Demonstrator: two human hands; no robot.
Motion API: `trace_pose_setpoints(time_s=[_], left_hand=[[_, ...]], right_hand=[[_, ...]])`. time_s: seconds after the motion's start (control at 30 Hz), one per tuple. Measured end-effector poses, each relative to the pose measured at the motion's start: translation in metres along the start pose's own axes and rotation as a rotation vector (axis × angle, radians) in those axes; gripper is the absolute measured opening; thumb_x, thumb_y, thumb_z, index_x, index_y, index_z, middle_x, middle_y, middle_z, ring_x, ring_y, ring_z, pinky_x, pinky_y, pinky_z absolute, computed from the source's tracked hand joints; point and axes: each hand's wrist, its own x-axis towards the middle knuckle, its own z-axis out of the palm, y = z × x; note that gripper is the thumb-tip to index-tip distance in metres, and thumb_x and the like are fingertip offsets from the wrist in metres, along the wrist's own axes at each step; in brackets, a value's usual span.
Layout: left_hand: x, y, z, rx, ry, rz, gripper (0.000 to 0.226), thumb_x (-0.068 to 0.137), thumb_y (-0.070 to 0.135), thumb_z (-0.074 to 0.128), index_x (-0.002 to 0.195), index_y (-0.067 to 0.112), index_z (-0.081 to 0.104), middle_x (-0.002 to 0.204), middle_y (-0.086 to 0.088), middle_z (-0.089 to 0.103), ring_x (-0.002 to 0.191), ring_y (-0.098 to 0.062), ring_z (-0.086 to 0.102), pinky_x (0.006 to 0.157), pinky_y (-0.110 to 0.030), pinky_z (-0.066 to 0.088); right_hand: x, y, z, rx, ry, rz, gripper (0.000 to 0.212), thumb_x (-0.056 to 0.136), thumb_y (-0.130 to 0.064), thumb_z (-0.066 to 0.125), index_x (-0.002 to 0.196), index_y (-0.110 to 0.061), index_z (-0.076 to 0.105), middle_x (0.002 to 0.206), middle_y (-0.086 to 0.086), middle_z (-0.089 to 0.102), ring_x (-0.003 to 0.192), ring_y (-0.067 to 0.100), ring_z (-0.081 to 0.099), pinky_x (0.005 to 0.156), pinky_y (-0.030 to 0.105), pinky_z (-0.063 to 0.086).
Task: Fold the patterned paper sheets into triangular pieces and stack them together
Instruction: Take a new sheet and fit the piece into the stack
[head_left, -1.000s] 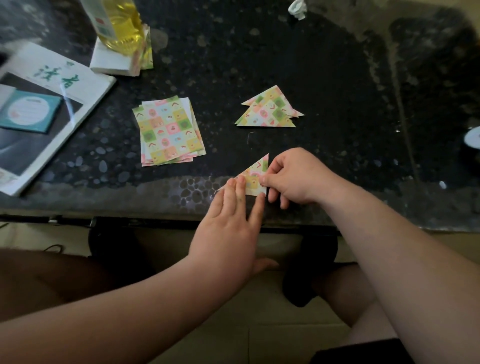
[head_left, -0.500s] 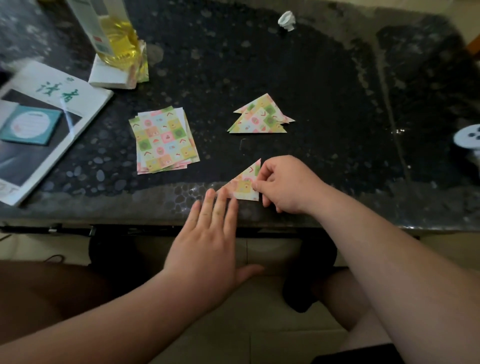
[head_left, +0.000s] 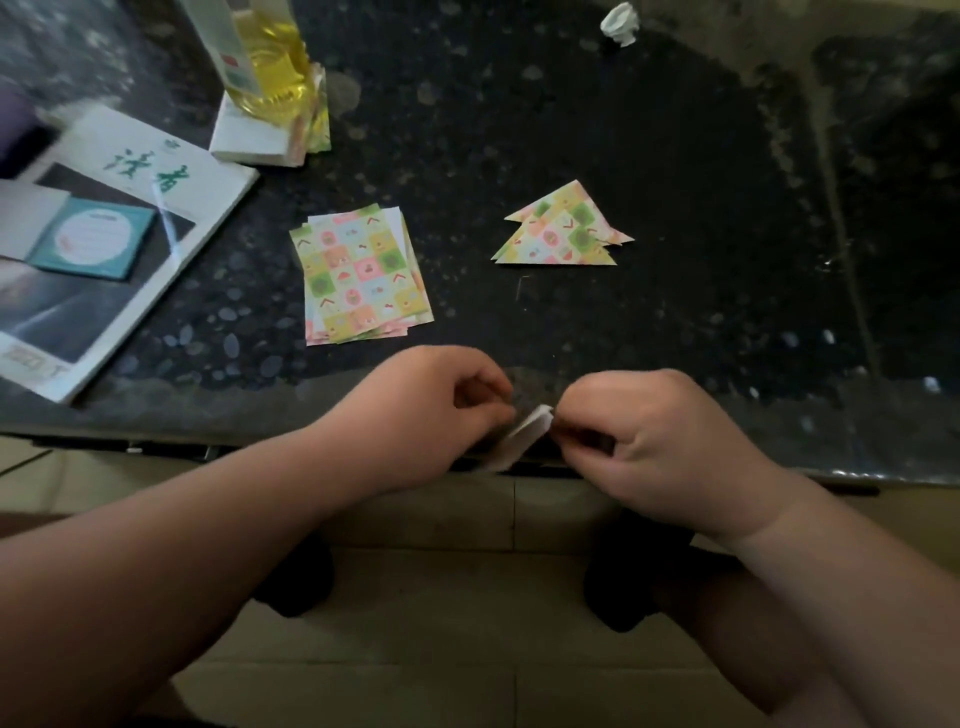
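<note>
Folded piece in hand, at the near edge of the table (head_left: 675, 156). A moment ago I saw the folded triangular piece (head_left: 524, 436) lying flat on the tabletop, pattern up. My right hand (head_left: 660, 441) pinched its corner and my left hand (head_left: 431, 415) lay flat and open beside it. Now the piece is lifted clear of the surface and held between both hands, each with fingers curled and pinching one end. Its white side faces the camera. Motion blur hides the exact fold line.

The stack of flat patterned sheets (head_left: 363, 275) and the stack of finished triangles (head_left: 563, 228) lie where they did, well apart from each other and beyond the hands.

I judge that the flat creasing step is over. The piece is either being folded again in the air or readied for the finished stack. Many sheets remain unfolded, so the task looks far from complete.
</note>
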Motion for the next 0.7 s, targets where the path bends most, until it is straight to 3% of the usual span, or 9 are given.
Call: trace_pose_setpoints(time_s=[0.1, 0.17, 0.23, 0.3, 0.37, 0.47, 0.6, 0.7], left_hand=[[0.007, 0.000, 0.004, -0.145, -0.044, -0.023, 0.012, 0.093, 0.036, 0.073, 0.105, 0.038, 0.072, 0.089, 0.018, 0.074, 0.082, 0.007, 0.067, 0.073, -0.013, 0.055], [0.008, 0.002, -0.001, -0.500, -0.139, -0.055, 0.017, 0.094, 0.039, 0.070, 0.107, 0.028, 0.074, 0.098, 0.004, 0.078, 0.091, -0.011, 0.073, 0.085, -0.034, 0.061], [0.006, -0.001, -0.005, -0.771, -0.248, -0.038, 0.037, 0.085, 0.044, 0.073, 0.117, 0.026, 0.072, 0.112, -0.005, 0.075, 0.102, -0.025, 0.072, 0.085, -0.043, 0.059], [0.003, -0.003, -0.006, -0.766, -0.307, 0.003, 0.056, 0.078, 0.046, 0.077, 0.129, 0.027, 0.064, 0.121, -0.003, 0.072, 0.111, -0.023, 0.070, 0.087, -0.043, 0.060], [0.005, 0.001, -0.002, -0.718, -0.265, -0.024, 0.046, 0.090, 0.037, 0.076, 0.130, 0.018, 0.064, 0.115, -0.006, 0.075, 0.103, -0.024, 0.073, 0.083, -0.043, 0.061], [0.011, 0.007, 0.001, -0.838, -0.128, -0.228, 0.028, 0.103, 0.023, 0.058, 0.110, -0.001, 0.069, 0.096, -0.015, 0.078, 0.079, -0.025, 0.071, 0.069, -0.034, 0.058], [0.015, 0.012, -0.006, -1.028, -0.223, -0.375, 0.041, 0.095, 0.040, 0.061, 0.111, 0.003, 0.070, 0.101, -0.019, 0.076, 0.080, -0.027, 0.069, 0.070, -0.035, 0.055], [0.016, 0.013, -0.006, -1.023, -0.252, -0.434, 0.032, 0.100, 0.025, 0.058, 0.117, 0.000, 0.069, 0.105, -0.020, 0.075, 0.078, -0.025, 0.070, 0.067, -0.034, 0.058]], right_hand=[[0.001, 0.001, -0.004, 0.030, 0.053, -0.004, 0.012, 0.093, -0.016, 0.064, 0.086, -0.014, 0.075, 0.084, -0.001, 0.068, 0.075, 0.018, 0.065, 0.062, 0.040, 0.054], [0.002, 0.001, -0.006, 0.018, 0.117, 0.021, 0.011, 0.091, -0.014, 0.065, 0.086, -0.013, 0.075, 0.084, -0.001, 0.069, 0.075, 0.017, 0.065, 0.063, 0.040, 0.055], [0.002, 0.001, -0.006, -0.007, 0.192, 0.055, 0.008, 0.090, -0.012, 0.068, 0.085, -0.013, 0.074, 0.082, -0.001, 0.069, 0.073, 0.014, 0.063, 0.064, 0.036, 0.055], [0.003, 0.003, -0.007, -0.015, 0.266, 0.095, 0.006, 0.088, -0.011, 0.070, 0.083, -0.012, 0.074, 0.081, -0.002, 0.069, 0.072, 0.013, 0.062, 0.064, 0.035, 0.054], [0.003, 0.004, -0.007, -0.005, 0.309, 0.126, 0.007, 0.088, -0.010, 0.071, 0.082, -0.012, 0.073, 0.079, -0.001, 0.068, 0.071, 0.014, 0.061, 0.063, 0.036, 0.053], [0.005, 0.007, -0.007, -0.001, 0.292, 0.111, 0.008, 0.090, -0.011, 0.070, 0.082, -0.011, 0.073, 0.078, 0.000, 0.066, 0.070, 0.016, 0.061, 0.062, 0.038, 0.052], [0.008, 0.008, -0.007, -0.021, 0.199, 0.031, 0.009, 0.090, -0.011, 0.068, 0.083, -0.011, 0.074, 0.084, 0.002, 0.067, 0.075, 0.022, 0.063, 0.063, 0.043, 0.054], [0.009, 0.004, -0.010, -0.044, 0.170, -0.006, 0.008, 0.091, -0.013, 0.069, 0.085, -0.011, 0.075, 0.094, 0.001, 0.068, 0.078, 0.020, 0.064, 0.060, 0.042, 0.054]])
